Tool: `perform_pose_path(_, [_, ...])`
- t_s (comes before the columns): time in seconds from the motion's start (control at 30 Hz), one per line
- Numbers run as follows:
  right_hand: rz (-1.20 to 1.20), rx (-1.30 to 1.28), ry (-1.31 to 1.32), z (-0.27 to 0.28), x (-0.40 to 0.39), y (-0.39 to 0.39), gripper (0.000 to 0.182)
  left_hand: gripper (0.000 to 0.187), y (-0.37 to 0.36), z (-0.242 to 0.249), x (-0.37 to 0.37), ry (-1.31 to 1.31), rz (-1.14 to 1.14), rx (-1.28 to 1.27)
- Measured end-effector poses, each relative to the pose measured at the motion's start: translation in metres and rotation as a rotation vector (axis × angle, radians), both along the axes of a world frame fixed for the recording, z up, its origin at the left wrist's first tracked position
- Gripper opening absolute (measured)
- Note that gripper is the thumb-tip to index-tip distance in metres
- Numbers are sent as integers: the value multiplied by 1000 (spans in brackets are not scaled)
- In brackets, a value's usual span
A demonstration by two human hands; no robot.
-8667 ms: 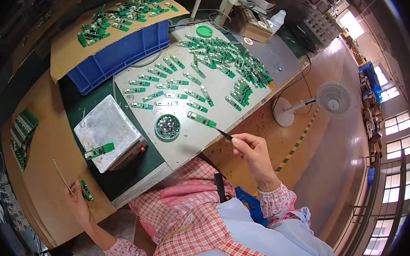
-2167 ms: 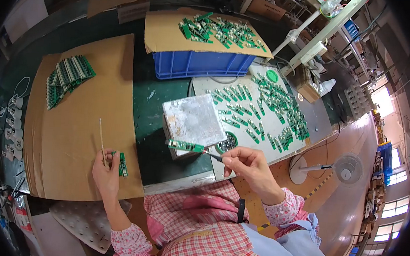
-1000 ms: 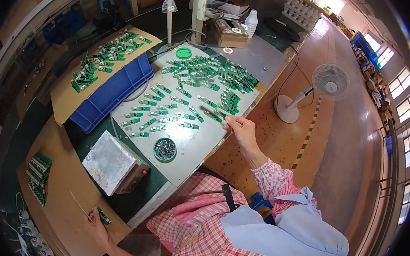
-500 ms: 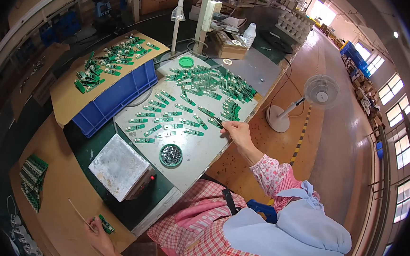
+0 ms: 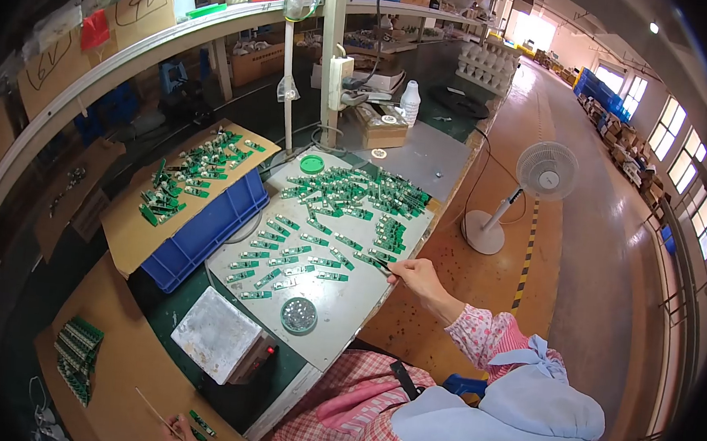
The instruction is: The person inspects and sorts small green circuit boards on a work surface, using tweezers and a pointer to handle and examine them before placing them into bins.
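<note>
My right hand (image 5: 417,276) is closed on dark tweezers (image 5: 382,266), whose tips are at a small green circuit board (image 5: 365,258) on the grey work board (image 5: 339,310). Several similar boards lie in loose rows to the left, with a denser pile (image 5: 347,189) behind. A round green dish (image 5: 298,316) of small shiny parts sits nearer me. Low at the bottom left, my left hand (image 5: 177,440) is partly cut off by the frame, its fingers closed round a thin pale stick (image 5: 151,405). Beside those fingers lie green boards (image 5: 202,423) on brown cardboard.
A white-topped metal block (image 5: 218,334) stands between the hands. Behind it, a blue crate (image 5: 209,235) carries cardboard with more boards. Stacked boards (image 5: 77,357) lie at far left. A white fan (image 5: 547,168) stands on the floor to the right, and a shelf crosses above.
My view has tilted up, showing more of the shelf, and the scene sits lower. My left hand is now mostly out of frame. The tweezers remain near the same board.
</note>
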State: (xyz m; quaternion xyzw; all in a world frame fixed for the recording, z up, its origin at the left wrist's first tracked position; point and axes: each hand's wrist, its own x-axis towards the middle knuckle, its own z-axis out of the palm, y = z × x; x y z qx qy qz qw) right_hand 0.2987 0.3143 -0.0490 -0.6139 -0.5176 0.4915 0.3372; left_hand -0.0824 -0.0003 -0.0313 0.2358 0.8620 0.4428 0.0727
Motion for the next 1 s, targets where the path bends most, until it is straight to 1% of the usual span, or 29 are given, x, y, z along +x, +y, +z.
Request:
perform_pose_path(0.03, [-11, 2, 44, 1, 4, -6, 25, 32, -2, 1, -1, 31, -22, 66])
perform_pose_path(0.07, [-14, 4, 90, 0, 8, -12, 25, 29, -7, -15, -14, -65, -41, 152])
perform_pose_path(0.1, [2, 5, 137, 1, 10, -16, 25, 26, -14, -47, -37, -156, -43, 240])
perform_pose_path(0.13, [1, 42, 184, 1, 11, -23, 25, 24, -27, -68, -49, -238, -16, 323])
perform_pose_path(0.17, [23, 54, 234, 8, 7, -32, 26, 25, -23, -49, -35, -231, 43, 334])
perform_pose_path(0.2, [27, 32, 216, 20, 2, -43, 26, 26, -18, -31, -24, -223, 118, 329])
perform_pose_path(0.23, [61, 30, 269, 28, -4, -54, 23, 25, -18, -22, -19, -234, 145, 350])
perform_pose_path(0.27, [154, 93, 287, 24, -8, -61, 21, 23, -19, -13, -18, -243, 152, 373])
perform_pose_path(0.33, [240, 7, 375, 47, -33, -94, 18, 21, -19, 6, -7, -286, 140, 461])
perform_pose_path(0.4, [436, -84, 470, 55, -55, -119, 14, 20, -14, 31, 16, -312, 144, 534])
perform_pose_path(0.43, [502, -220, 513, 58, -64, -130, 18, 19, -13, 42, 31, -330, 136, 573])
perform_pose_path(0.47, [547, -296, 528, 65, -79, -143, 22, 18, -10, 49, 45, -332, 134, 574])
perform_pose_path(0.5, [702, -208, 509, 48, -91, -152, 20, 17, -6, 55, 58, -334, 129, 579])
perform_pose_path(0.53, [803, -114, 465, 51, -107, -162, 19, 16, -3, 59, 70, -334, 121, 584])
perform_pose_path(0.57, [845, -192, 435, 54, -118, -171, 22, 16, 0, 61, 83, -361, 114, 601])
perform_pose_path(0.63, [911, 36, 342, 54, -139, -187, 29, 16, 6, 61, 106, -423, 95, 632])
perform_pose_path(0.73, [932, 333, 478, 42, -154, -202, 33, 16, 13, 49, 130, -488, 126, 733])
perform_pose_path(0.77, [994, 266, 418, 45, -151, -202, 29, 16, 14, 46, 137, -533, 136, 770])
perform_pose_path(0.87, [944, 323, 440, 25, -147, -209, 25, 16, 13, 36, 146, -590, 138, 814])
perform_pose_path(1.0, [925, 334, 420, 23, -139, -202, 24, 13, 16, 35, 150, -555, 92, 739])
